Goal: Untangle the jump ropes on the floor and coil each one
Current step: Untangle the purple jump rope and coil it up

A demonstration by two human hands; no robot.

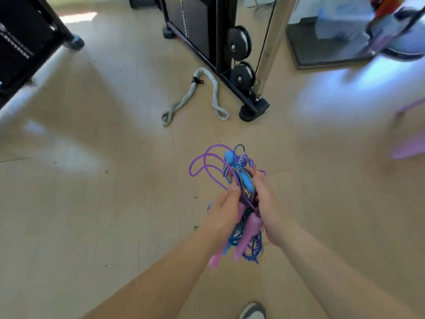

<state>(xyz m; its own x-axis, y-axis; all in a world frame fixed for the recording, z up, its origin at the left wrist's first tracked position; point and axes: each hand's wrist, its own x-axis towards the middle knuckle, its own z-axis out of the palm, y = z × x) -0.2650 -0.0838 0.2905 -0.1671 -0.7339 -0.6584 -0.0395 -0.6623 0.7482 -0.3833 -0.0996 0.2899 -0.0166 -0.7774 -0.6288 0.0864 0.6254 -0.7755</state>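
A tangled bundle of jump ropes (pixel 239 199) is held up above the floor between both hands. Purple cord loops (pixel 207 162) stick out at its top left, and blue handles (pixel 243 178) show near the top. Pink handles (pixel 248 236) hang from the bottom with dark blue cord and a blue-and-white striped cord. My left hand (pixel 223 212) grips the left side of the bundle. My right hand (pixel 264 203) grips its right side, fingers pointing up along a blue handle. The view is blurred.
A grey thick rope (pixel 184 102) lies on the tan floor ahead, beside the black base of a cable machine (pixel 230 54) with pulleys. Another black frame (pixel 27 42) stands far left. A dark mat (pixel 322 51) and pink object (pixel 407 146) are right. My shoe (pixel 253 311) shows below.
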